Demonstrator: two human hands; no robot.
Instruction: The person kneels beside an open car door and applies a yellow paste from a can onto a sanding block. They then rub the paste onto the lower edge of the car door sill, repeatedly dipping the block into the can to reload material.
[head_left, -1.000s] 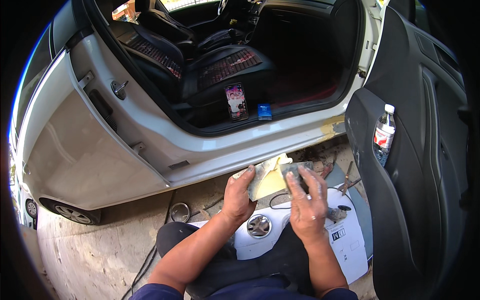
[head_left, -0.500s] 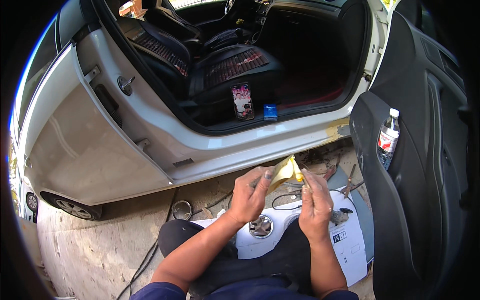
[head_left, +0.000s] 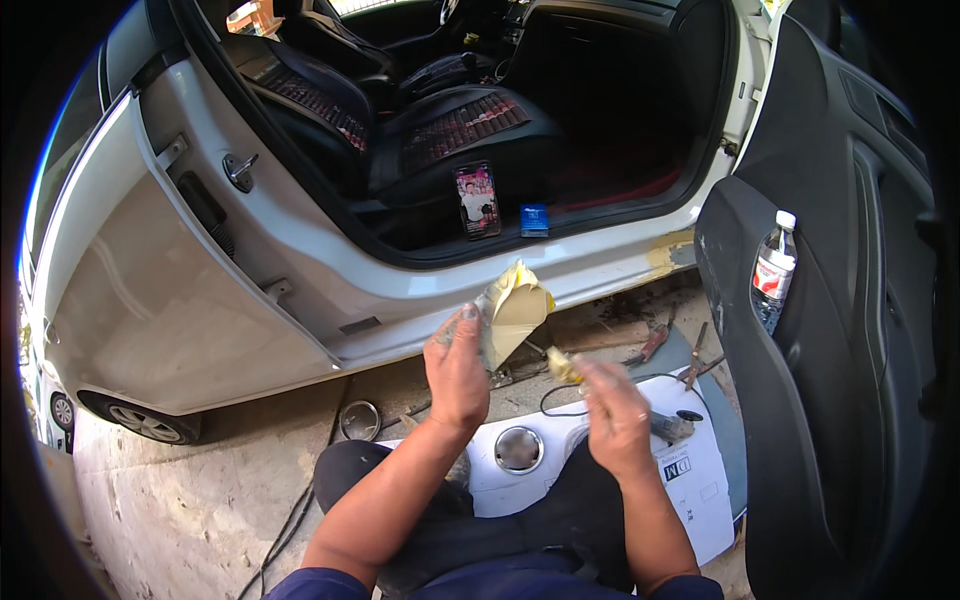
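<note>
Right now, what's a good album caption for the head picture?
By a white car: left hand holds a paste-smeared board, right hand a smeared tool.

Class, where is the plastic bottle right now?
In the head view, the bottle sits at the right, in the pocket of the open car door.

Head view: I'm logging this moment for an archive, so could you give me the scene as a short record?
Left hand: holds a board bearing pale yellow paste
Right hand: holds a blurred, paste-smeared tool, apart from the board
Car: white, door open
Doorway: phone propped upright, blue box beside it
Door pocket: bottle, white cap
</note>
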